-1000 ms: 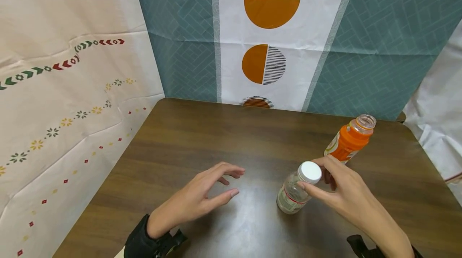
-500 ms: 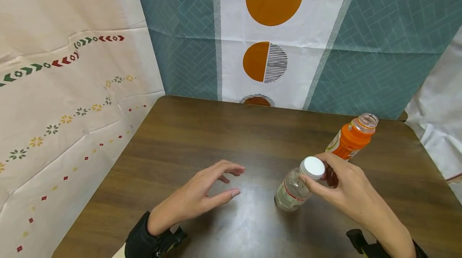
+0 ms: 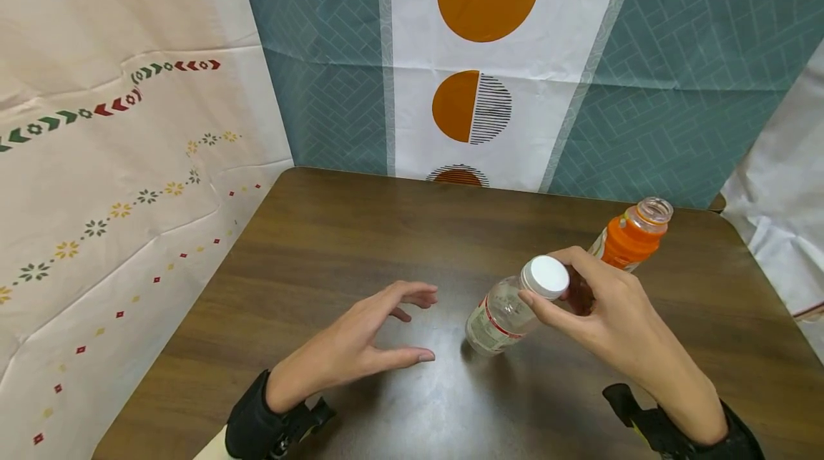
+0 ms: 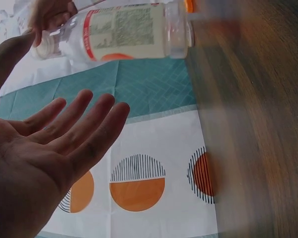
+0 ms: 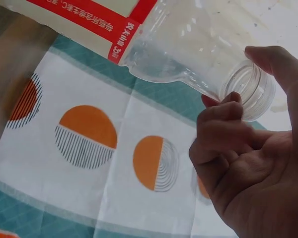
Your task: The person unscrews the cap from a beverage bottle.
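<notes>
Shows patterned cloths (image 3: 322, 52) hanging behind a brown counter (image 3: 354, 231). Holds the left hand (image 3: 365, 340) above the counter, grip wide, thumb apart from the fingers. Pinches with the right hand (image 3: 611, 310), in a grip narrowed around the neck, a clear bottle (image 3: 498, 318). Tilts it between both hands, base leftward, touching the counter or just above: cannot tell which. Has an orange bottle (image 3: 632, 235) standing beyond the right hand, partly hidden. Tops the clear bottle with a white cap (image 3: 548, 275).
</notes>
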### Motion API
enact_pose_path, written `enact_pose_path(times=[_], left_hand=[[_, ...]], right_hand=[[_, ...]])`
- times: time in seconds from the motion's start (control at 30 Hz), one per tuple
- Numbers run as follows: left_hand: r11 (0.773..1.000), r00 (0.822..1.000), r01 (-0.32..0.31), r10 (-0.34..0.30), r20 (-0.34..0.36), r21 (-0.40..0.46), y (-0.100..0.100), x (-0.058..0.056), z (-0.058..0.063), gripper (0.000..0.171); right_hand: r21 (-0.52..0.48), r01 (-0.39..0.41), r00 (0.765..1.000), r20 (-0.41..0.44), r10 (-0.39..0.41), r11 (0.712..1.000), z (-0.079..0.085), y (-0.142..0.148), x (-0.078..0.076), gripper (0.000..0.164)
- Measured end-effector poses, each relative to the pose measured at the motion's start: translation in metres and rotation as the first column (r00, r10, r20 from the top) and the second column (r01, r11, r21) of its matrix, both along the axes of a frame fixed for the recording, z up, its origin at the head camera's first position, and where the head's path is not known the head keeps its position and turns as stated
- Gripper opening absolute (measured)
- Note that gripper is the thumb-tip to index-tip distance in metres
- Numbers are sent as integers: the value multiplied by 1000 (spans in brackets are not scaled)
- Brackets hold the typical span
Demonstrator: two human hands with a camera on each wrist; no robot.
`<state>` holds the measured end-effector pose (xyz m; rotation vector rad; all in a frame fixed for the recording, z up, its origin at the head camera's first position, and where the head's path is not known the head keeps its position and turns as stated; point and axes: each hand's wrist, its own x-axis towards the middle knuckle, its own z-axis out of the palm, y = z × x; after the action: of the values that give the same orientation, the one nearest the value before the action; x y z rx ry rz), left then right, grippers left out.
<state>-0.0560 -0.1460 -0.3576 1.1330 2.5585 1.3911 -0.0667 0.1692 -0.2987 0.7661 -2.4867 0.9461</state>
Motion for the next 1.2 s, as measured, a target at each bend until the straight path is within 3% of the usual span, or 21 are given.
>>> enact_pose_path(times=[0.57, 0.93, 1.2], left_hand=[[999, 1000, 13, -13, 25, -34, 6, -2, 0, 71], [998, 999, 21, -19, 34, -55, 13, -2, 1, 79], [997, 999, 4, 0, 45, -76, 17, 0, -1, 81]], right_hand=[[-76, -133, 991, -44, 130, 988, 13, -24, 4, 40], [-103, -182, 983, 5, 184, 978, 21, -38, 13, 42], [-162, -280, 960, -82, 270, 946, 21, -46, 15, 32]])
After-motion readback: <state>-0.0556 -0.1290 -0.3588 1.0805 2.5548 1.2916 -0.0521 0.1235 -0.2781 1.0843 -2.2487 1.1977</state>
